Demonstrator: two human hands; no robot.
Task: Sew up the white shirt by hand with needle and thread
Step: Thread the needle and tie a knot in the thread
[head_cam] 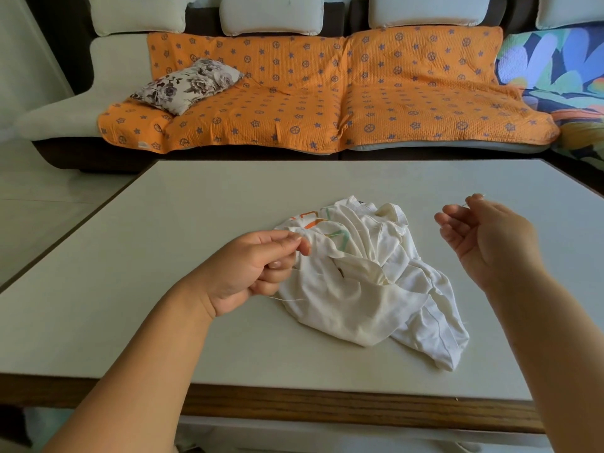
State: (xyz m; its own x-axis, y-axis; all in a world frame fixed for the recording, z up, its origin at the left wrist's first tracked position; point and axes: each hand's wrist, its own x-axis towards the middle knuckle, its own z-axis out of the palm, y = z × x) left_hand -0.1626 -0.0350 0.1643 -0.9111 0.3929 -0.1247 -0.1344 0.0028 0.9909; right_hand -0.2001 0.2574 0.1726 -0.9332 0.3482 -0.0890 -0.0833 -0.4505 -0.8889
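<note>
Step in hand looked like the pull-through of a stitch. The left hand (261, 266) pinched a fold at the left edge of the white shirt (369, 289), thumb and forefinger together on the cloth, other fingers curled. The right hand (483, 237) was raised to the right, apart from the shirt, with thumb and forefinger closed on what seemed to be the needle (470, 200); the rest of its fingers were loosely curled.

The shirt lay crumpled mid-table (163, 256), between the hands, touching only the left. A loose thread (287, 299) tail showed at its near-left edge. Any run of thread up to the needle was too fine to tell.

Next move probably calls for bringing the needle back left to the pinched fold and pricking in beside the left fingertips, with the cloth kept taut.
</note>
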